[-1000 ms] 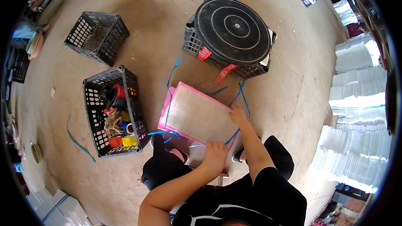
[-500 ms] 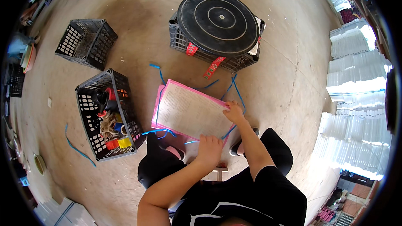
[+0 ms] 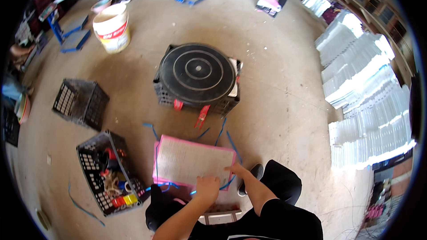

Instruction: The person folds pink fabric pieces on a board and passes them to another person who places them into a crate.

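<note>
"Low at the frame's centre — what's that?"
"Pink-edged bundle, flat on the floor, blue straps about it. Left hand on its near edge, right hand at its right end — whether either grip's closed, I can't tell."

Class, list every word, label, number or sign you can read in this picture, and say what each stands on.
None reads clearly.
White bucket: lettering on a red band, too blurred to read.
Printed sheet: rows of print, too small.
Red strips: pale marks, too small to tell if letters.
</note>
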`<state>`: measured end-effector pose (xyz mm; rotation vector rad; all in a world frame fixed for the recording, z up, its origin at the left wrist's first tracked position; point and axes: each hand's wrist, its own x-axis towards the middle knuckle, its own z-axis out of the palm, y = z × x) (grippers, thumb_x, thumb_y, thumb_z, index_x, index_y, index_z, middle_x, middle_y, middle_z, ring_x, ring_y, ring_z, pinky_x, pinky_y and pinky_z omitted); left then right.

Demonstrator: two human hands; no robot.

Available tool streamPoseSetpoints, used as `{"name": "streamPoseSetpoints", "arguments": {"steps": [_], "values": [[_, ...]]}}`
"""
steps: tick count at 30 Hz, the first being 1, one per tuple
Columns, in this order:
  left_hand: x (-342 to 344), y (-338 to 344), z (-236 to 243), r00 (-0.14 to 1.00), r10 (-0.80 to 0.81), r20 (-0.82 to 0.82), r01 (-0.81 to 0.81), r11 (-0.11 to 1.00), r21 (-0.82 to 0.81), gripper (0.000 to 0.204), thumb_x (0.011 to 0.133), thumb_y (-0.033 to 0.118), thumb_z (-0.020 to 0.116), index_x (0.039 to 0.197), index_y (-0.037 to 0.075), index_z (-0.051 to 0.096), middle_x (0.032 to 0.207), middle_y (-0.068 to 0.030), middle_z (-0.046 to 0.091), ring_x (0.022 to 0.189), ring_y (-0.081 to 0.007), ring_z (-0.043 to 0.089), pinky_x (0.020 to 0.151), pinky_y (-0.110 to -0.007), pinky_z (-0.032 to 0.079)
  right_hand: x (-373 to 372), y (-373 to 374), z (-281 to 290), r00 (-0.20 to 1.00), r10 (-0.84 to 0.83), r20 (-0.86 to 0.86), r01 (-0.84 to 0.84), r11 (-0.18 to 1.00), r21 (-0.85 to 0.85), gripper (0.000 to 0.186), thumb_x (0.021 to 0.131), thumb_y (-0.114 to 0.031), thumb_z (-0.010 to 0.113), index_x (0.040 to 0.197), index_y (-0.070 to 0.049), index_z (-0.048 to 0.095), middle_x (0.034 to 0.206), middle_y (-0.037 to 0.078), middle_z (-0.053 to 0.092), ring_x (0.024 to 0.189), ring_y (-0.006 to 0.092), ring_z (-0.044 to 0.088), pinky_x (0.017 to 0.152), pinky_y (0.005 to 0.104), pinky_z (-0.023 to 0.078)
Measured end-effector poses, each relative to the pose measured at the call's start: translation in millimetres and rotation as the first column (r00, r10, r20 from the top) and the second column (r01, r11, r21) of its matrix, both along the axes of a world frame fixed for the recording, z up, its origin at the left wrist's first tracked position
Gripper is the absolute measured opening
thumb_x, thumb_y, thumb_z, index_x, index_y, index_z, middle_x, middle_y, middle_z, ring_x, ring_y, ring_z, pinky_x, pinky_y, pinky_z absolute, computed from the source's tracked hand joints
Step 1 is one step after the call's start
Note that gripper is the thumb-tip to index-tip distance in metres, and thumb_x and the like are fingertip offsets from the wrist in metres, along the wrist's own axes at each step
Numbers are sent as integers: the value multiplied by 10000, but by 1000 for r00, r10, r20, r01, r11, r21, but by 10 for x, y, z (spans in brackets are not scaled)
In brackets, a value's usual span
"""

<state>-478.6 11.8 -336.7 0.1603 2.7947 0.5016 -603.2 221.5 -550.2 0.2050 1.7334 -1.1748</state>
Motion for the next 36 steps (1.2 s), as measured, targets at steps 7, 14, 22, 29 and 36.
{"name": "streamPoseSetpoints", "arguments": {"steps": [7,14,22,29,36], "values": [[-68,136,-69,989,-83,-126,81,997,-16,197,733,172,578,920,111,592,839,-74,588,785,-270,603,706,-483,412,385,280,182,952,-103,287,94,995,45,493,766,-265,675,1188,-74,504,1007,49,593,868,190,585,775,348,493],[-106,43,-95,994,-76,78,79,996,-46,357,764,277,577,1081,117,546,982,-119,588,913,-310,591,782,-502,423,372,186,502,985,-5,-174,15,998,56,420,762,-252,644,1121,-58,545,939,53,594,792,189,591,706,343,501],[44,-76,-191,992,1,129,9,997,-80,316,765,273,572,1039,117,567,1003,-117,598,946,-314,592,803,-496,427,639,326,1208,974,-175,-142,177,984,5,385,761,-218,630,1056,21,569,875,80,611,753,201,621,654,354,528],[67,158,-449,967,-19,256,31,999,-42,326,771,269,554,1048,99,575,1048,-129,607,996,-316,586,840,-493,425,794,657,382,960,-209,-187,231,967,106,357,755,-231,639,1018,8,605,837,91,612,680,221,625,582,361,535],[214,592,-639,889,-200,412,231,973,-26,410,827,312,525,1175,96,509,1078,-157,586,1023,-327,559,846,-452,449,874,547,192,955,-149,-255,188,973,137,370,740,-252,652,1009,-2,606,867,113,615,726,237,623,587,375,535]]}}
